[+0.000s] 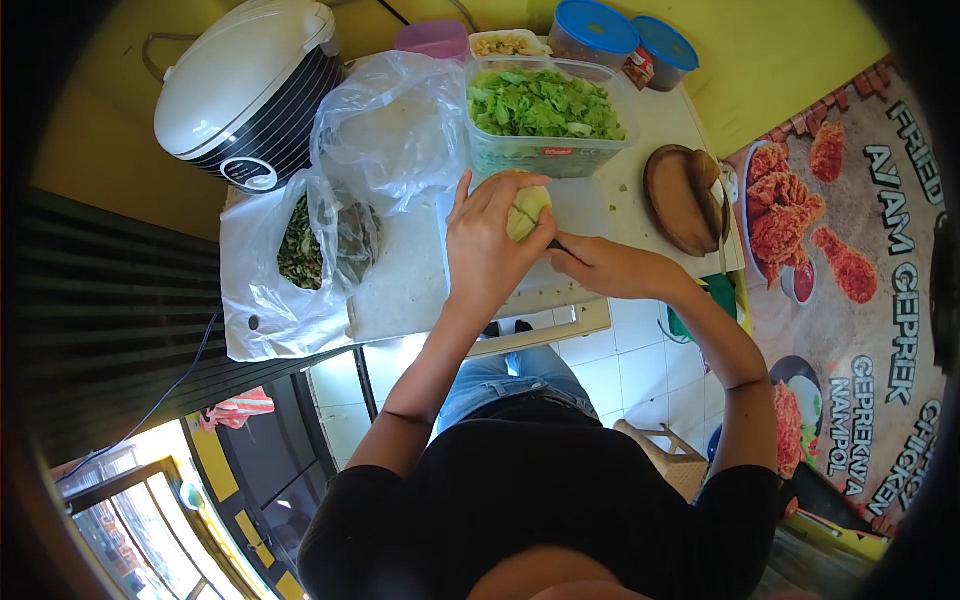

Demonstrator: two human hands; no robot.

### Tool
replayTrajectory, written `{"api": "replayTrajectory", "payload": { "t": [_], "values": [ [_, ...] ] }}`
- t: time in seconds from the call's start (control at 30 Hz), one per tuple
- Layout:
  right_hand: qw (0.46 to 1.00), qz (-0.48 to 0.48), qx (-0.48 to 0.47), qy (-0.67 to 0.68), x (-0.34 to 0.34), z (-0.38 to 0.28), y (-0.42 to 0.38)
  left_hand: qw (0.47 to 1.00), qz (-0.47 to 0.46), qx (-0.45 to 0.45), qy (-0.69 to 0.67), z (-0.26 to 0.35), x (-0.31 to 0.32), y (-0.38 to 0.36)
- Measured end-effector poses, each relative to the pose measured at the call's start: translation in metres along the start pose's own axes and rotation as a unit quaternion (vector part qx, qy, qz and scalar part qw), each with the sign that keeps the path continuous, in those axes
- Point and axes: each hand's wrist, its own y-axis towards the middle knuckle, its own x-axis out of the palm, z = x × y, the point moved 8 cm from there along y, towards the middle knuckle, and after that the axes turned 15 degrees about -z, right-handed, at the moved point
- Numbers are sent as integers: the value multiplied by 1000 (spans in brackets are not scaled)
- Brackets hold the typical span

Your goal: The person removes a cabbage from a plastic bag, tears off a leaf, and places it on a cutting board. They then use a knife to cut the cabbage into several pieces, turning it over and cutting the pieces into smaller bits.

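Observation:
My left hand (492,228) is wrapped round a pale green round vegetable (528,212), held just in front of the tub of chopped lettuce (545,105). A dark line runs across the vegetable's face. My right hand (600,264) is closed on a dark handle (562,245), which looks like a knife's; its blade is not clearly visible. The fingertips of both hands nearly meet at the vegetable. Beneath them lies a whitish board (582,205) on the table.
A rice cooker (250,85) stands at the back left, near plastic bags (390,130) and dark green leaves (300,245). A stone mortar (685,200) sits right. Blue-lidded tubs (597,25) line the back. A stool (665,455) stands below right.

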Motion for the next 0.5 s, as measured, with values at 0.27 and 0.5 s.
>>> {"api": "replayTrajectory", "payload": {
  "t": [0.27, 0.5],
  "values": [
    [993, 95, 62, -45, 1, 1, -7, 1000, 11, -4, 0, -3, -3, -2],
    [967, 149, 76, -190, 6, -23, -10, 999, -42, -4, 4, 0, -2, 11]
  ]
}}
